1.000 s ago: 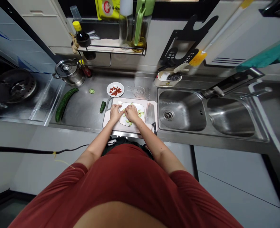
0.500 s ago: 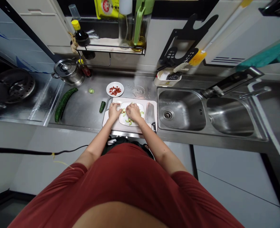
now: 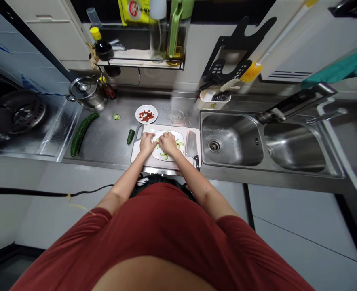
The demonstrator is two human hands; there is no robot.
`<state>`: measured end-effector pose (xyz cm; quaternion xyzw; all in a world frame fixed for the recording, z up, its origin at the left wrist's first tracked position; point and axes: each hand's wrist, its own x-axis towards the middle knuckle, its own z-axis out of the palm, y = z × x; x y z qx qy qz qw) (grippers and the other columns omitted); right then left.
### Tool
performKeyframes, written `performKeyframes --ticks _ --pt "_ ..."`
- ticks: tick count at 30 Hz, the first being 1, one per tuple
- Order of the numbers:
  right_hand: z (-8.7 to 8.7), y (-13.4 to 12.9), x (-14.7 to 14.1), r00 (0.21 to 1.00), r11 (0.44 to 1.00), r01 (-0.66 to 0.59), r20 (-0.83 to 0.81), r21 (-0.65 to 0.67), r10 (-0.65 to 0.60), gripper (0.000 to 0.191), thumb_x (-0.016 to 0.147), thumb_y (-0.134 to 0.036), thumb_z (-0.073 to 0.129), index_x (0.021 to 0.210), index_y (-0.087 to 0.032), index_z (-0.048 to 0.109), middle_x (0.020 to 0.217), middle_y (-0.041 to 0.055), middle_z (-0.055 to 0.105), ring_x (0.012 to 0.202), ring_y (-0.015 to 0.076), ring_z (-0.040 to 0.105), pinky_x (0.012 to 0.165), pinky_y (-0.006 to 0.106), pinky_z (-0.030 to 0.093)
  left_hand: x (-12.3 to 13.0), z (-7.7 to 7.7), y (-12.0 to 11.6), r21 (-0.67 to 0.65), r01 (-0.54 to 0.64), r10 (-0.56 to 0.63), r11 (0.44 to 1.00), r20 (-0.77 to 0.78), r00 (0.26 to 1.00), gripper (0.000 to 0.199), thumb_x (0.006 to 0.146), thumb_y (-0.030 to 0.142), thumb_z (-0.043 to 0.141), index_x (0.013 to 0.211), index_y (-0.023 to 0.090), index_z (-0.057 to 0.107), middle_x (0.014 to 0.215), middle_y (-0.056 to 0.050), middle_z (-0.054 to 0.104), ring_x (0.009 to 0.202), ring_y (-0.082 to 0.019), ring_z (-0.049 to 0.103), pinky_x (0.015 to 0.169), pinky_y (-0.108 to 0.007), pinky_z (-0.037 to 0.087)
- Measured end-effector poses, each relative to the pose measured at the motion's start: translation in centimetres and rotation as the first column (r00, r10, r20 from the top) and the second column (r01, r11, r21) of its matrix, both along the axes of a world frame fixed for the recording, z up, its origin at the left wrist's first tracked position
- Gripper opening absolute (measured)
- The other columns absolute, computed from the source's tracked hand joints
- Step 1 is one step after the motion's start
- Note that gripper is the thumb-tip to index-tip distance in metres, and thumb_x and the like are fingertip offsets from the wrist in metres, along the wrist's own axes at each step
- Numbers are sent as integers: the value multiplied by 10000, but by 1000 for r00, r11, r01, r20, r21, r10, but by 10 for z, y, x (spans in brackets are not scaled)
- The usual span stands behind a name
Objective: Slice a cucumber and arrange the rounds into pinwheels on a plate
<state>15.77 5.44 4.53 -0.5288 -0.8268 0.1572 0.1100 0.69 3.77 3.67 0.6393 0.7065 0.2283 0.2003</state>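
A white plate point(image 3: 171, 158) lies on a pale cutting board point(image 3: 144, 162), with thin cucumber slices point(image 3: 180, 144) and small red bits set out in little clusters. At the plate's left rim rests my left hand point(image 3: 146, 142), thumb and fingers apart. My right hand point(image 3: 168, 144) is over the plate's middle, its fingertips pressed together; whatever they hold is too small to make out. Both hands nearly touch. On the board's right side lies a cleaver point(image 3: 192, 141) with a black handle.
Beyond the board stands a small white dish point(image 3: 138, 114) of chopped red pieces. To the left lie a cucumber stub point(image 3: 130, 136), some cucumber slices point(image 3: 116, 117) and a long cucumber point(image 3: 81, 133). A lidded pot point(image 3: 89, 95) stands behind them. On the right is a double sink point(image 3: 233, 141).
My right hand has shifted slightly left, closer to my left hand, uncovering more slices on the plate's right side. My left hand stays at the rim.
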Motion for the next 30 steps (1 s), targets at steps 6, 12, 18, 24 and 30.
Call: performKeyframes --ticks 6,12,18,24,30 --pt "0 1 -1 1000 1000 -7 19 -2 7 167 894 -251 512 909 -189 666 1026 103 564 1043 277 389 856 375 305 1 1 0 -28 -1 0 1000 -31 1000 420 736 278 683 1150 246 622 1188 -82 474 1149 -260 493 995 -353 408" --pt "7 -2 1 1000 1000 6 -6 -21 -7 194 913 -260 481 943 -189 660 1044 109 560 1049 273 382 876 376 302 0 0 0 15 -15 14 1000 40 999 390 717 269 689 1104 240 641 1160 -80 495 1102 -247 524 979 -356 421" --pt "35 -11 37 965 981 190 -192 42 -179 219 921 -271 446 988 -178 633 1051 101 568 1039 266 409 887 361 322 -12 2 3 21 -157 147 987 250 957 342 739 238 643 1077 183 646 1100 -84 572 781 -153 592 858 -320 481" --pt "45 -29 92 889 921 380 -310 88 -337 252 907 -269 402 974 -159 618 998 105 601 1008 252 489 923 362 338 -27 -3 -2 4 -201 184 980 384 905 352 741 255 624 1079 157 639 1080 -83 623 740 -116 586 797 -266 496" --pt "21 -72 111 764 818 537 -292 -207 -576 274 849 -345 484 1020 -187 627 802 40 648 759 205 591 720 294 434 -28 -8 -19 -74 -176 191 982 338 922 360 733 279 630 1073 161 641 943 -56 651 731 -129 596 776 -270 490"
